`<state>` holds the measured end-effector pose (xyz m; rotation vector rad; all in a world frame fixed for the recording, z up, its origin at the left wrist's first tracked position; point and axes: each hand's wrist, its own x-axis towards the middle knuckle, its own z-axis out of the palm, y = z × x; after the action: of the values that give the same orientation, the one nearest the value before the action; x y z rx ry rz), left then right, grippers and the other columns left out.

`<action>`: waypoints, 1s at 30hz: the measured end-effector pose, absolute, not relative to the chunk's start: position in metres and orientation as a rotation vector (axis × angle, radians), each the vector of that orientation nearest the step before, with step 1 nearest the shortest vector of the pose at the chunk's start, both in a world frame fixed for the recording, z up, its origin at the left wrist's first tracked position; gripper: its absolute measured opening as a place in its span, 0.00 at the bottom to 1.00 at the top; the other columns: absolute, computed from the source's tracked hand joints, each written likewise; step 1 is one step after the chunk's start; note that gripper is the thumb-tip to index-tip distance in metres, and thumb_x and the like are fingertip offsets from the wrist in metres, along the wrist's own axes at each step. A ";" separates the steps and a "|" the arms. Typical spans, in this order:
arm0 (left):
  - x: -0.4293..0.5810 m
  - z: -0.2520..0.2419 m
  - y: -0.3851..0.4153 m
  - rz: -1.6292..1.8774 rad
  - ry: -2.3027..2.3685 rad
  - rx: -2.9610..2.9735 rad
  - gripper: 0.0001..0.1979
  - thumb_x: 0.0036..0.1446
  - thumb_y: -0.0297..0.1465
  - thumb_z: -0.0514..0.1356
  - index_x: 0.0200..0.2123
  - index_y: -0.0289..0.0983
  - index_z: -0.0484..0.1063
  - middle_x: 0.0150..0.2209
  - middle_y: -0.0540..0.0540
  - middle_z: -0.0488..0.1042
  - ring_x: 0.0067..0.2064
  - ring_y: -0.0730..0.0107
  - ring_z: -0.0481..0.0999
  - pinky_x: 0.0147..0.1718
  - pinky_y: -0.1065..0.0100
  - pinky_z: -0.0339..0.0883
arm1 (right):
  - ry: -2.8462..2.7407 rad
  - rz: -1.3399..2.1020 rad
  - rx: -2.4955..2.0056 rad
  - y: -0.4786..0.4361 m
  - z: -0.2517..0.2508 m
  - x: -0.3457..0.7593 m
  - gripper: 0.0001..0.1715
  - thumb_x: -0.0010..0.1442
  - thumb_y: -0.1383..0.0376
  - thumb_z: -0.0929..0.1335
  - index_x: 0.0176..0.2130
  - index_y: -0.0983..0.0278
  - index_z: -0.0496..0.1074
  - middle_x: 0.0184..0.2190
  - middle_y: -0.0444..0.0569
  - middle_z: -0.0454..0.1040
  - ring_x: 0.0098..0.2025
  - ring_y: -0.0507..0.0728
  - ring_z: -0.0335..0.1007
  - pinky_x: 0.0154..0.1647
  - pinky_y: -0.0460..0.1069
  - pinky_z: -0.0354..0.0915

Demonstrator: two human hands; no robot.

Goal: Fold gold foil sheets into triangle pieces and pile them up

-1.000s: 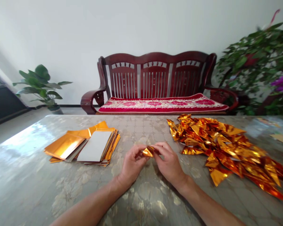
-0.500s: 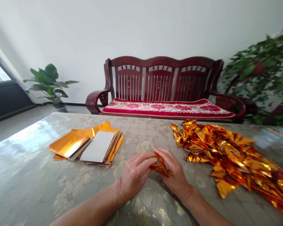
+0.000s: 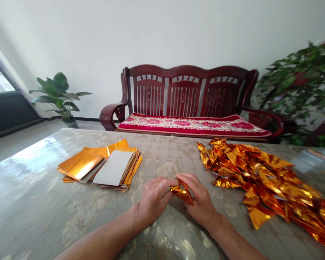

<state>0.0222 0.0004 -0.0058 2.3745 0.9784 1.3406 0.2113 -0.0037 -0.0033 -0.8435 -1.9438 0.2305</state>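
Note:
Between my two hands, above the near middle of the table, is a partly folded piece of gold foil paper (image 3: 182,194). My left hand (image 3: 156,196) pinches its left end, fingers bent round it. On the other side, my right hand (image 3: 197,196) grips the right edge with thumb and fingers. Part of the paper is hidden behind the fingers. To the left lies a stack of foil sheets (image 3: 79,164), some gold side up, one showing its pale grey back (image 3: 114,168). A heap of folded gold foil pieces (image 3: 260,173) spreads out on the right.
A patterned, glossy cover lies over the table (image 3: 97,220). Clear plastic wrapping (image 3: 308,160) sits at the far right. Beyond the table stands a dark red wooden bench (image 3: 182,94) with a red floral cushion (image 3: 192,123). Potted plants (image 3: 61,95) flank it.
My left fingers have drawn back a little, and more of the folded foil paper's gold face shows. Both hands still hold it. The view has shifted slightly.

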 end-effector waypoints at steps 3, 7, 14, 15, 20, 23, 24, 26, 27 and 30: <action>0.024 -0.006 0.001 1.366 1.011 2.282 0.14 0.56 0.19 0.58 0.41 0.41 0.75 0.35 0.50 0.80 0.36 0.71 0.77 0.38 0.71 0.69 | -1.933 0.207 -0.861 -0.003 -0.003 0.211 0.20 0.64 0.69 0.66 0.55 0.58 0.68 0.46 0.52 0.75 0.49 0.57 0.74 0.49 0.53 0.73; 0.027 -0.004 0.004 1.403 0.993 2.153 0.13 0.58 0.20 0.58 0.40 0.41 0.77 0.37 0.49 0.81 0.39 0.70 0.79 0.41 0.70 0.71 | -1.898 0.199 -0.891 -0.003 -0.003 0.210 0.15 0.63 0.68 0.67 0.50 0.58 0.69 0.43 0.50 0.76 0.46 0.57 0.75 0.47 0.52 0.73; 0.027 -0.002 0.005 1.485 0.885 2.129 0.09 0.61 0.25 0.60 0.42 0.41 0.78 0.40 0.46 0.80 0.41 0.70 0.79 0.42 0.70 0.73 | -1.921 0.154 -0.921 -0.001 -0.002 0.212 0.11 0.63 0.68 0.67 0.46 0.58 0.70 0.40 0.49 0.76 0.42 0.56 0.75 0.43 0.51 0.73; 0.026 0.000 0.003 1.505 0.848 2.185 0.10 0.62 0.25 0.60 0.43 0.41 0.78 0.40 0.46 0.80 0.41 0.70 0.79 0.42 0.71 0.73 | -1.929 0.166 -0.898 -0.001 -0.002 0.213 0.12 0.63 0.68 0.67 0.47 0.58 0.70 0.40 0.49 0.76 0.43 0.57 0.74 0.44 0.52 0.72; 0.025 0.008 -0.004 1.537 0.685 2.471 0.10 0.62 0.23 0.60 0.44 0.40 0.76 0.40 0.45 0.80 0.39 0.71 0.78 0.40 0.71 0.70 | -1.962 0.281 -0.752 -0.005 0.006 0.214 0.13 0.66 0.64 0.64 0.51 0.59 0.69 0.43 0.52 0.75 0.48 0.58 0.73 0.48 0.53 0.72; 0.023 0.012 -0.006 1.500 0.676 2.557 0.09 0.63 0.24 0.58 0.42 0.40 0.76 0.40 0.46 0.81 0.39 0.71 0.78 0.40 0.69 0.69 | -1.965 0.319 -0.730 -0.007 0.011 0.214 0.14 0.67 0.61 0.63 0.51 0.59 0.69 0.43 0.52 0.75 0.47 0.59 0.73 0.48 0.54 0.72; 0.023 0.013 -0.007 1.477 0.675 2.586 0.09 0.64 0.24 0.57 0.42 0.40 0.76 0.40 0.46 0.81 0.39 0.70 0.78 0.41 0.69 0.69 | -1.964 0.329 -0.731 -0.008 0.012 0.214 0.14 0.67 0.61 0.63 0.50 0.59 0.69 0.43 0.52 0.76 0.47 0.59 0.73 0.48 0.54 0.72; 0.021 0.014 -0.007 1.428 0.668 2.642 0.10 0.65 0.25 0.56 0.43 0.41 0.76 0.40 0.46 0.82 0.39 0.70 0.78 0.42 0.68 0.69 | -1.964 0.348 -0.739 -0.008 0.011 0.214 0.14 0.66 0.60 0.64 0.50 0.60 0.69 0.43 0.53 0.76 0.48 0.59 0.74 0.48 0.54 0.72; 0.021 0.015 -0.007 1.410 0.664 2.661 0.10 0.65 0.26 0.55 0.44 0.41 0.76 0.40 0.45 0.82 0.39 0.69 0.78 0.42 0.68 0.69 | -1.962 0.353 -0.747 -0.007 0.009 0.214 0.14 0.66 0.60 0.64 0.50 0.60 0.70 0.44 0.53 0.76 0.48 0.59 0.74 0.48 0.54 0.72; 0.022 0.014 -0.006 1.421 0.686 2.592 0.10 0.65 0.27 0.56 0.42 0.41 0.77 0.39 0.46 0.82 0.38 0.70 0.78 0.41 0.68 0.69 | -1.947 0.331 -0.796 -0.005 0.001 0.215 0.13 0.65 0.62 0.65 0.50 0.59 0.70 0.44 0.52 0.77 0.47 0.59 0.74 0.47 0.54 0.72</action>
<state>0.0218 -0.0060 0.0135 2.5922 0.6859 1.4208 0.2149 -0.0049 0.0006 -0.7962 -1.9474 0.3306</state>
